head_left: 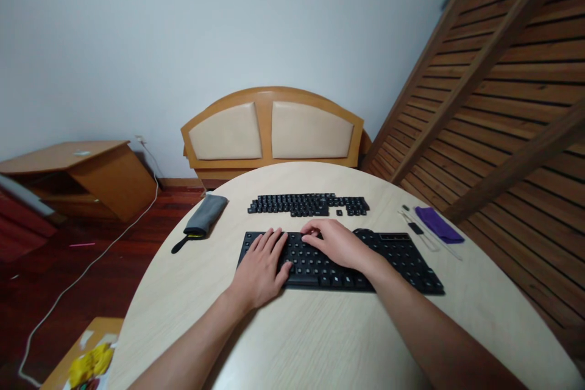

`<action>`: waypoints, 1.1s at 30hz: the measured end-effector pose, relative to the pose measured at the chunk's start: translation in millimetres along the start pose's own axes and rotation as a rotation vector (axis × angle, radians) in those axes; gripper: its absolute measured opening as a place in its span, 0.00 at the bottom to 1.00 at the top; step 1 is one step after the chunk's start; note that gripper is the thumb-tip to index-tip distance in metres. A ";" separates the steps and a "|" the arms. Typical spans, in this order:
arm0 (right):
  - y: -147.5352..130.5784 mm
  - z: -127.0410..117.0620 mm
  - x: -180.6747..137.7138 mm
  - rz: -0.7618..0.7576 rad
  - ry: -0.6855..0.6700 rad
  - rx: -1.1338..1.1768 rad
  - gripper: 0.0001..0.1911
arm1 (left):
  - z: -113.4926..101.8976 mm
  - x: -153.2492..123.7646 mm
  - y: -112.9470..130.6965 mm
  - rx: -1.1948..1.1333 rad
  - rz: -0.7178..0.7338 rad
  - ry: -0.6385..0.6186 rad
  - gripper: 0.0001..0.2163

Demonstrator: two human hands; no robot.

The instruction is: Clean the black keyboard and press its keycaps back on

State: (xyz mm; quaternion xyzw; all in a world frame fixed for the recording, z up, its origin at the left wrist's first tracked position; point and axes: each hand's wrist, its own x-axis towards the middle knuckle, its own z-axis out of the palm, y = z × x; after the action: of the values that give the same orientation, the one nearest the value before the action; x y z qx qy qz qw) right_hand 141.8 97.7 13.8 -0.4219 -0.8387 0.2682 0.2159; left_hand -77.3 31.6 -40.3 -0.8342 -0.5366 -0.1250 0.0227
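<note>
A black keyboard (311,268) lies in front of me on the round table, most of its visible key positions bare of caps. My left hand (260,268) rests on its left part with the fingers spread. Over the upper rows, my right hand (333,241) is closed, thumb and index finger bent towards each other; whatever is between the fingertips is hidden. Just beyond the keyboard, loose black keycaps (287,203) are laid out in rows. One keycap (339,212) sits apart in a gap in the layout.
A grey pouch (206,216) is at the table's left. To the right lie a purple cloth (439,224) and a thin wire tool (423,234). The round table (320,335) has its curved edge near a slatted wooden panel (503,91). A white cable (103,254) crosses the floor.
</note>
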 end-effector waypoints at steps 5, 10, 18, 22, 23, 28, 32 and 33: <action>10.1 1.9 -4.4 0.139 -0.173 0.275 0.12 | -2.1 0.5 -0.4 0.011 0.017 0.016 0.26; 11.0 0.1 -2.5 0.123 -0.245 0.327 0.14 | -6.0 0.5 1.1 0.015 0.015 -0.017 0.25; -2.4 -1.5 -12.8 0.060 -0.257 0.102 0.10 | -8.4 0.3 1.6 0.011 0.014 -0.033 0.25; -13.7 -1.9 -16.4 0.054 -0.236 -0.037 0.08 | -9.3 0.6 2.6 0.014 0.009 -0.036 0.25; -15.9 -1.5 -17.0 0.055 -0.237 -0.061 0.08 | -9.5 0.6 2.8 0.016 0.007 -0.036 0.26; -21.2 2.2 -19.5 0.056 -0.231 -0.116 0.07 | -8.2 -0.1 2.1 0.015 0.008 -0.025 0.25; -23.9 4.8 -21.3 0.053 -0.217 -0.138 0.06 | -6.1 -0.8 0.7 0.003 0.014 -0.008 0.25; -24.7 5.4 -21.7 0.055 -0.208 -0.149 0.06 | -5.9 -0.8 0.5 0.001 0.016 -0.008 0.25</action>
State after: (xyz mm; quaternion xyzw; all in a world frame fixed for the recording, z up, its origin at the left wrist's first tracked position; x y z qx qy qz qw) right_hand 135.9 66.0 22.3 -0.4293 -0.8625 0.2532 0.0882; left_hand -78.2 29.7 -34.7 -0.8390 -0.5300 -0.1213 0.0218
